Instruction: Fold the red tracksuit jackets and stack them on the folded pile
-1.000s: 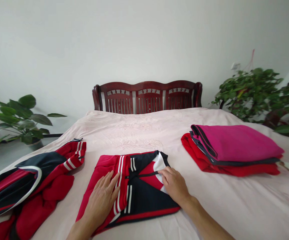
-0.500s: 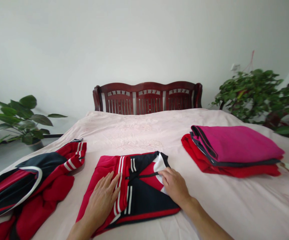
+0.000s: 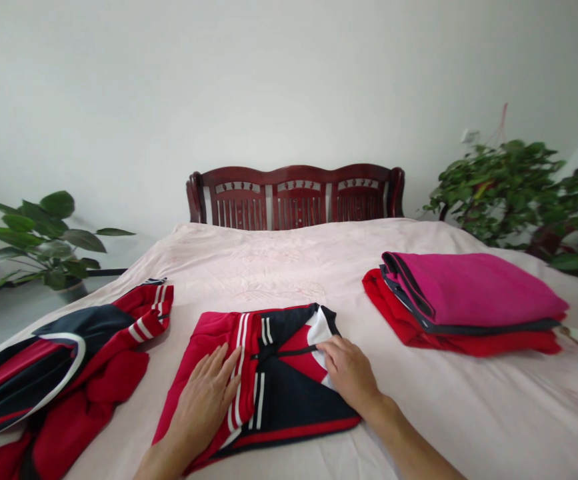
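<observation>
Head | left hand point(image 3: 203, 403) flat on red tracksuit top point(image 3: 289, 393) | right hand point(image 3: 349, 373) at collar point(image 3: 321, 330)

Folded track top point(image 3: 289, 393): crimson red, black panels, paired white stripes, white patch at the upper corner. Bunched track top point(image 3: 93, 373): same red and black, curved white piping. Magenta cloth point(image 3: 469, 290), black edging, over plain red cloth point(image 3: 469, 343). Bedspread point(image 3: 269, 267): pale pink, faint tone-on-tone floral figuring. Headboard point(image 3: 239, 207): dark reddish brown. Plant leaves point(image 3: 493, 193): deep green.
</observation>
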`<state>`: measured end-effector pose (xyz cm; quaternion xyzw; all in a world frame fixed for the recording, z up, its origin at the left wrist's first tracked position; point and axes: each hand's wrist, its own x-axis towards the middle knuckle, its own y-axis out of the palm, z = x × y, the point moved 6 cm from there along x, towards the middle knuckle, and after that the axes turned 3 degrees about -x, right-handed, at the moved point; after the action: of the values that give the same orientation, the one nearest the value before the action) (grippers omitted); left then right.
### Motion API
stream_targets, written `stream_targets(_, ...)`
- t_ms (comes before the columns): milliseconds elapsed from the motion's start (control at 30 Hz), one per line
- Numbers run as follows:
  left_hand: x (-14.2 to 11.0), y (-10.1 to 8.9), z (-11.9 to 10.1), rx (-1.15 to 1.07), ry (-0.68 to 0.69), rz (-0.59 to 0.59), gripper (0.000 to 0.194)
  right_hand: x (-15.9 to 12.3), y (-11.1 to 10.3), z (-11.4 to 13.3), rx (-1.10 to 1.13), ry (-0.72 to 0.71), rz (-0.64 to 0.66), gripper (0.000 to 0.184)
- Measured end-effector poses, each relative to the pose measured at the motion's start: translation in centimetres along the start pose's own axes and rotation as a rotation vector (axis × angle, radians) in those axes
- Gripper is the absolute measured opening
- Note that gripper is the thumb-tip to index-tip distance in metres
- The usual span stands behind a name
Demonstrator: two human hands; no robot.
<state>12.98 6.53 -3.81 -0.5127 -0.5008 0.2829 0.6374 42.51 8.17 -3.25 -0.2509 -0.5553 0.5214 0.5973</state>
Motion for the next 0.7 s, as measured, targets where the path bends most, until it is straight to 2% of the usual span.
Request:
stream_targets(333, 0.0, 0.44, 0.06, 0.0, 0.017, 0.012, 0.049, 0.11, -0.06, 0.04, -0.001, 0.007, 0.004, 0.032)
stream_targets(700, 0.01, -0.18, 0.03, -0.047, -0.023, -0.008, 0.048, 0.15, -0.14, 0.13, -0.008, 0.012, 0.007, 0.032)
